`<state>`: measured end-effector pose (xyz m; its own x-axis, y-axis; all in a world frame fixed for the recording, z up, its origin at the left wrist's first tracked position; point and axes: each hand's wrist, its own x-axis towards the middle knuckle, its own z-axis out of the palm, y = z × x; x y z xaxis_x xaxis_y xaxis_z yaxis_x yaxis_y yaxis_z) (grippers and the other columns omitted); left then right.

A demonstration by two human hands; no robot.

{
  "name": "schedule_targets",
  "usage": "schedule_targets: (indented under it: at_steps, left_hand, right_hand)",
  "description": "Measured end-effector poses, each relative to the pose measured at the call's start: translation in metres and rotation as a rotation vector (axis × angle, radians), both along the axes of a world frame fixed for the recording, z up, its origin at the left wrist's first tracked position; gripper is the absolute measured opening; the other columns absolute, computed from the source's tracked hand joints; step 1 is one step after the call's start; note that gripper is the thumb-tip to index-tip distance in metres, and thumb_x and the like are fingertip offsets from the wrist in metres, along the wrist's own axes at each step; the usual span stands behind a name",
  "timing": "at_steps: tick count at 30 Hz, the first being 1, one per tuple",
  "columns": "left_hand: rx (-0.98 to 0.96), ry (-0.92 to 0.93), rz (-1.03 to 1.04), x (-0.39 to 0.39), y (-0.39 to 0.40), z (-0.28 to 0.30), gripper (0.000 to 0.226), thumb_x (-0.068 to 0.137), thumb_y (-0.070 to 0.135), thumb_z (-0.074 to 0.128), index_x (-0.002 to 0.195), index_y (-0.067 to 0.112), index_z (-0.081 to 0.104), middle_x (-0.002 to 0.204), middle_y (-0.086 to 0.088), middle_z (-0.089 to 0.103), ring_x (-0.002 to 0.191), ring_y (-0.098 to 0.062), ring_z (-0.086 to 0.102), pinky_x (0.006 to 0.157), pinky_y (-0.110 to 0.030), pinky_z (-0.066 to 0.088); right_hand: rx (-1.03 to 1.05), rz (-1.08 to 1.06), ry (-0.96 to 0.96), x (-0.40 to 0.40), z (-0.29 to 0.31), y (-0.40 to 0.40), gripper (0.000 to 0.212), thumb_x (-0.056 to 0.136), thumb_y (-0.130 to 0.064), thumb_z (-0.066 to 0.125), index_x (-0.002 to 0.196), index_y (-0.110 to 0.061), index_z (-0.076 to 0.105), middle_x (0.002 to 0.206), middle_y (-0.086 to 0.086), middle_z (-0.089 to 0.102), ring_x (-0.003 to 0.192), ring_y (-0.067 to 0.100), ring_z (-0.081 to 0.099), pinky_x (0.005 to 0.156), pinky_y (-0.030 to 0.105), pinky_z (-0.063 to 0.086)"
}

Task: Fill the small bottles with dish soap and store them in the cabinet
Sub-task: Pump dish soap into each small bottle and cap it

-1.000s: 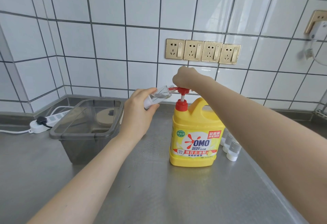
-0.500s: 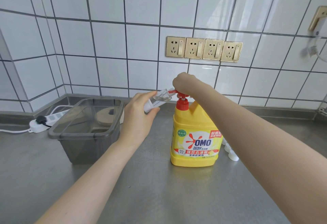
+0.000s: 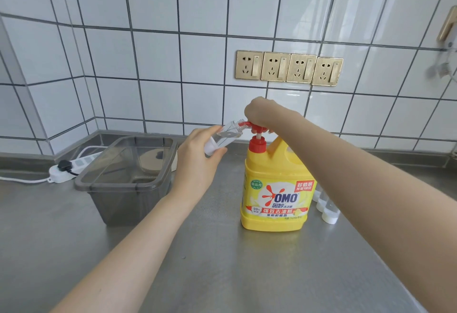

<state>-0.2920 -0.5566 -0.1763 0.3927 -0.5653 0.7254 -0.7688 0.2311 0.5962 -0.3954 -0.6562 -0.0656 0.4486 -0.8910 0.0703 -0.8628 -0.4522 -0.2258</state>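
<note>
The yellow dish soap jug (image 3: 274, 196) stands upright on the steel counter (image 3: 222, 263) and serves as the landmark. The right hand (image 3: 259, 112) is curled over the jug's red pump head (image 3: 257, 128), pressing it. The left hand (image 3: 200, 159) pinches a small clear bottle (image 3: 227, 134) just left of the pump, tilted with its open mouth at the nozzle. The bottle looks light, thin-walled and likely slick once soapy, so a hold around its lower body near the white base seems safest. More small bottles (image 3: 326, 206) stand just right of the jug. A grey bin (image 3: 128, 179) sits well to the left.
</note>
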Motion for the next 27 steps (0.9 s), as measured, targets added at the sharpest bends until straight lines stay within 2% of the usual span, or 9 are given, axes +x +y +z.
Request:
schedule_targets:
  at_steps: [4,9,11,15,18,21,24,25,27]
  left_hand:
    - [-0.018,-0.009,-0.002,0.001,0.0,0.007,0.041,0.08,0.008,0.074,0.119,0.016,0.065,0.111,-0.001,0.064,0.093,-0.005,0.052,0.08,-0.011,0.036]
    - [-0.019,-0.014,-0.006,0.002,0.0,0.009,0.042,0.079,0.008,0.074,0.119,0.016,0.065,0.112,0.0,0.064,0.096,-0.006,0.052,0.083,-0.013,0.036]
    - [-0.022,-0.01,-0.009,0.002,0.0,0.008,0.042,0.079,0.008,0.074,0.119,0.016,0.065,0.112,0.0,0.064,0.096,-0.008,0.054,0.084,-0.013,0.037]
    - [-0.017,-0.021,-0.006,0.002,0.0,0.008,0.042,0.08,0.009,0.074,0.12,0.017,0.064,0.113,0.001,0.064,0.096,-0.004,0.052,0.084,-0.013,0.038]
    - [-0.018,-0.023,-0.007,0.002,0.0,0.005,0.042,0.08,0.008,0.073,0.12,0.017,0.065,0.11,0.001,0.064,0.093,0.002,0.049,0.081,-0.007,0.036]
    - [-0.012,-0.015,-0.011,0.002,-0.001,0.002,0.043,0.079,0.007,0.073,0.12,0.016,0.065,0.108,0.002,0.063,0.09,0.005,0.047,0.079,0.002,0.032]
    - [-0.01,0.005,-0.011,0.001,-0.001,-0.002,0.044,0.079,0.006,0.073,0.12,0.015,0.064,0.11,0.002,0.063,0.092,0.004,0.048,0.079,-0.002,0.034]
    - [-0.004,0.009,-0.008,0.001,-0.001,-0.003,0.044,0.079,0.006,0.073,0.121,0.015,0.064,0.111,0.001,0.063,0.093,0.001,0.049,0.08,-0.006,0.035]
    - [0.008,0.004,-0.005,0.001,-0.001,-0.006,0.044,0.079,0.007,0.074,0.12,0.016,0.064,0.112,0.001,0.064,0.093,-0.001,0.049,0.081,-0.011,0.035]
  right_hand:
    - [0.005,-0.024,-0.173,0.002,0.006,-0.002,0.033,0.093,-0.001,0.038,0.06,-0.005,0.037,0.064,0.005,0.037,0.053,0.015,0.032,0.049,0.023,0.027]
    - [-0.018,-0.011,-0.211,0.005,0.009,-0.008,0.029,0.087,-0.004,0.04,0.06,-0.009,0.031,0.06,0.005,0.035,0.051,0.018,0.03,0.047,0.025,0.024]
    - [0.0,-0.023,-0.247,0.006,0.008,-0.009,0.03,0.089,-0.005,0.039,0.06,-0.009,0.033,0.061,0.006,0.037,0.054,0.021,0.035,0.047,0.024,0.027]
    - [0.088,0.006,-0.207,0.004,0.006,-0.007,0.033,0.095,-0.005,0.038,0.062,-0.007,0.04,0.067,0.009,0.053,0.055,0.019,0.049,0.047,0.024,0.038]
    - [0.137,-0.021,-0.14,0.007,0.001,-0.006,0.028,0.093,-0.006,0.035,0.067,-0.004,0.047,0.087,0.015,0.067,0.07,0.027,0.058,0.052,0.027,0.043]
    - [0.148,-0.019,-0.097,0.006,-0.002,-0.005,0.032,0.094,-0.005,0.033,0.065,-0.005,0.045,0.074,0.01,0.059,0.057,0.02,0.048,0.051,0.024,0.038]
    - [0.114,0.002,-0.061,0.005,-0.005,-0.003,0.034,0.095,-0.005,0.033,0.062,-0.006,0.041,0.062,0.008,0.047,0.052,0.018,0.042,0.048,0.026,0.034]
    - [0.105,0.006,-0.043,0.004,-0.006,-0.004,0.034,0.095,-0.005,0.034,0.062,-0.007,0.039,0.063,0.009,0.045,0.055,0.022,0.043,0.051,0.027,0.036]
    - [0.105,0.024,-0.029,0.004,-0.01,-0.008,0.032,0.097,-0.006,0.035,0.065,-0.008,0.039,0.07,0.009,0.042,0.074,0.028,0.045,0.067,0.032,0.038]
